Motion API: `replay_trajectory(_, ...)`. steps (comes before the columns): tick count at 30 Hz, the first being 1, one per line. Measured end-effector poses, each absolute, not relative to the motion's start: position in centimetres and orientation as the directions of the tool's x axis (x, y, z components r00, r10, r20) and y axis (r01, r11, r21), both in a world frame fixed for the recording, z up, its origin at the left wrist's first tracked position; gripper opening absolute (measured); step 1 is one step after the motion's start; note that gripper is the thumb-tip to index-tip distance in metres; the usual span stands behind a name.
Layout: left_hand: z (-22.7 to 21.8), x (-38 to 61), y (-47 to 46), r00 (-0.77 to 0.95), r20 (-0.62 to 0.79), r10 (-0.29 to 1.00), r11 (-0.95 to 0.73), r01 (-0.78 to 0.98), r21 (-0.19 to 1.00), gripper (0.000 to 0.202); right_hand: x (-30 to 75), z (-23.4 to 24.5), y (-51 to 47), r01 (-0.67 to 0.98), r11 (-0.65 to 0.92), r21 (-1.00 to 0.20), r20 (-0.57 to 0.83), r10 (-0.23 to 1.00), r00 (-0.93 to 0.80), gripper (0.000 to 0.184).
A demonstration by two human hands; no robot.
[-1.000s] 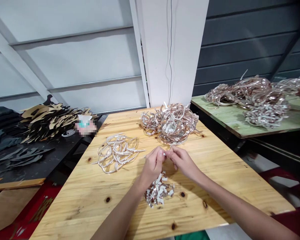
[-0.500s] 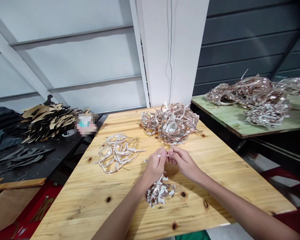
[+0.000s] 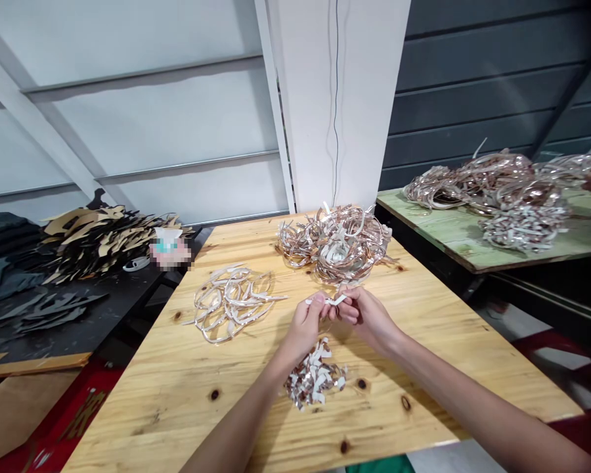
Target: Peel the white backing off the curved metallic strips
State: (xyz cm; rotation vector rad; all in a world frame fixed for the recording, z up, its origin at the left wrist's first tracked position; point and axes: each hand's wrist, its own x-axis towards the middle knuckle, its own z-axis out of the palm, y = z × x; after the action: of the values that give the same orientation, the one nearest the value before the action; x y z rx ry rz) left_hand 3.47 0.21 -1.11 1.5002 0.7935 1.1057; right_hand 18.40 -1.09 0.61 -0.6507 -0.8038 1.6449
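Between my two hands, above the wooden table, is a short white strip (image 3: 339, 299). My left hand (image 3: 305, 328) pinches one end of it between thumb and fingers. The fingers of my right hand (image 3: 369, 314) are closed on the other end, with part of the strip standing out. Just below my hands lies a small heap of short white and shiny rose-gold strip pieces (image 3: 317, 380). Long looped strips (image 3: 231, 301) lie loosely to the left of my hands. Beyond them sits a large tangled bundle of rose-gold and white strips (image 3: 342, 243).
The wooden table (image 3: 167, 407) stands before a white pillar and wall. On the left, a dark table (image 3: 123, 295) carries a pile of tan and black cut pieces (image 3: 103, 240). At right, a green-topped table (image 3: 453, 240) bears more strip bundles (image 3: 502, 184), with a person's hand at its far edge.
My hands have shifted slightly, and my right hand has turned so that more of the white strip shows between them. The heap and bundles stay where they were.
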Motion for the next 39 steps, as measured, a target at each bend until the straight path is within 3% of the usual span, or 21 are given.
replay_trajectory(7, -1.3, 3.6, 0.5, 0.282, 0.229, 0.932, -0.203, -0.120, 0.972, 0.047, 18.5, 0.7, -0.9, -0.709, -0.252, -0.659, -0.099, 0.963, -0.250, 0.034)
replay_trajectory(14, 0.0, 3.3, -0.7, 0.461, 0.258, 0.849, -0.342, 0.109, 0.933, 0.047, 18.2, 1.0, -2.0, -0.454, -0.065, -0.889, 0.015, 0.985, -0.171, 0.026)
replay_trajectory(21, 0.0, 3.2, -0.8, 0.406, 0.235, 0.883, -0.320, 0.153, 0.935, 0.048, 18.1, 1.3, -2.0, -0.453, 0.007, -0.891, 0.096, 0.980, -0.174, 0.029)
replay_trajectory(31, 0.2, 3.4, -1.0, 0.373, 0.218, 0.902, -0.283, 0.129, 0.950, 0.050, 18.1, 1.3, -1.7, -0.595, -0.144, -0.791, -0.073, 0.987, -0.142, 0.034)
replay_trajectory(39, -1.4, 3.5, -0.4, 0.349, 0.173, 0.921, -0.199, 0.040, 0.979, 0.048, 18.6, 1.0, -1.0, -0.772, -0.258, -0.581, -0.111, 0.965, -0.239, 0.035)
